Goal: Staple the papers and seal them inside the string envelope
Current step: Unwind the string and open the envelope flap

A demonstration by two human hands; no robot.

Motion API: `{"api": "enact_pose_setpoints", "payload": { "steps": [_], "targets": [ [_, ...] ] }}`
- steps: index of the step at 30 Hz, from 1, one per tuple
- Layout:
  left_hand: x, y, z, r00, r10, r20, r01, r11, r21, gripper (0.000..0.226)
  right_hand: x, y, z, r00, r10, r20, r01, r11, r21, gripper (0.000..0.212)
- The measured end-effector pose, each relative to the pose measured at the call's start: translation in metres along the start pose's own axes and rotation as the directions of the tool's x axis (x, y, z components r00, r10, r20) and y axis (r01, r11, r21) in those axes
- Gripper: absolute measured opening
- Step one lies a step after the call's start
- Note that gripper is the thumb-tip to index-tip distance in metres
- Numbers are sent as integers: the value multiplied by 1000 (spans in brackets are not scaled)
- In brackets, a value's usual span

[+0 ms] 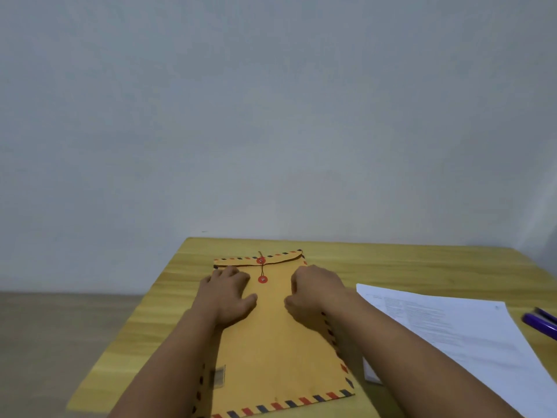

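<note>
Envelope (280, 342) lengthwise, flap far (closed)

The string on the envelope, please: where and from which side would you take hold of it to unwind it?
Probably pinch the string on its short run between the two red discs, coming from above with the right hand, which lies nearest. It sits flat against the envelope, so fingertips must nip it from both sides.
</note>
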State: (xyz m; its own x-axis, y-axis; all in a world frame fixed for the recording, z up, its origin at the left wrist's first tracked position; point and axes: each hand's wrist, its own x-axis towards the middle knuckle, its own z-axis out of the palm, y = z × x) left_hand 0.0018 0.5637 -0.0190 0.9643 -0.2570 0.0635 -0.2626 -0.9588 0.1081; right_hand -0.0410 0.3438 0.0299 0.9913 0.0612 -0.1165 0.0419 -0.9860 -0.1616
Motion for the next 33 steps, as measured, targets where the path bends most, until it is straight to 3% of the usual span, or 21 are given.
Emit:
{"api": "enact_pose_setpoints", "payload": {
  "steps": [6, 11, 17, 21, 25, 33],
  "targets": [
    [32, -21, 12, 994, -107, -10, 107, 994, -33, 80, 67, -21, -9, 998, -41, -56, 53, 972, 230, 16],
    [51, -36, 28, 998, -55, -15, 54, 998, -30, 77, 120, -28, 8, 994, -10, -106, 48, 928, 369, 13],
    [57, -40, 35, 999, -31, -38, 30, 999, -29, 77, 158, -28, 20, 988, 101, -118, -54, 935, 350, 33],
    [58, -41, 36, 999, -25, -39, 24, 999, -40, 74, 172, -39, 31, 976, 148, -159, -88, 939, 332, 15],
    [58, -42, 36, 999, -31, -39, 27, 996, -88, 61, 173, -46, 30, 988, 102, -118, -67, 961, 268, 2],
    [57, -41, 34, 998, -40, -44, 34, 991, -128, 55, 167, -39, 32, 970, -69, -235, 134, 954, 270, 20]
  ]
}}
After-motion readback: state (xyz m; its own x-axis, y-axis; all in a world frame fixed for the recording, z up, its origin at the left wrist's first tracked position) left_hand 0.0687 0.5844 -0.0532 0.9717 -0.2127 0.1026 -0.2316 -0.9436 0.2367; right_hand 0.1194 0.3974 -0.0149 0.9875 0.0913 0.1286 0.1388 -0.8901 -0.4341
